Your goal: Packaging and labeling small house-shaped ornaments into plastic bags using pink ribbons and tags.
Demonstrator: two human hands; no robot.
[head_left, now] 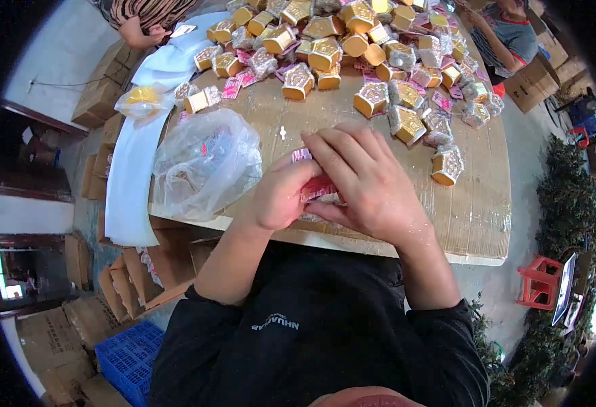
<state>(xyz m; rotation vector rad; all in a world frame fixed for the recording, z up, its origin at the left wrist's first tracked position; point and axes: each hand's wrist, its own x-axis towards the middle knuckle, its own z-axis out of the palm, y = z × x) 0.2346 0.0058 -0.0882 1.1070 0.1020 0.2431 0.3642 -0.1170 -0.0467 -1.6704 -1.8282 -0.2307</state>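
Over the near part of the table, my left hand [280, 195] and my right hand [374, 188] are closed together around a pink-and-white printed card [316, 188]. My right fingers lie across its top, and my left thumb presses on it from the side. Most of it is hidden between the hands, so I cannot tell whether something else is inside. A crumpled clear plastic bag [210, 163] lies to the left of my left hand. Right of my right hand stands a small gold box with a glittery silver top [447, 165].
A heap of similar gold boxes [326, 54] and pink cards covers the table's [481, 224] far side. White sheeting [130, 183] hangs over the left edge. Two people sit across the far corners. Cartons [135, 275], a blue crate [130, 359] and a red stool [541, 279] stand around.
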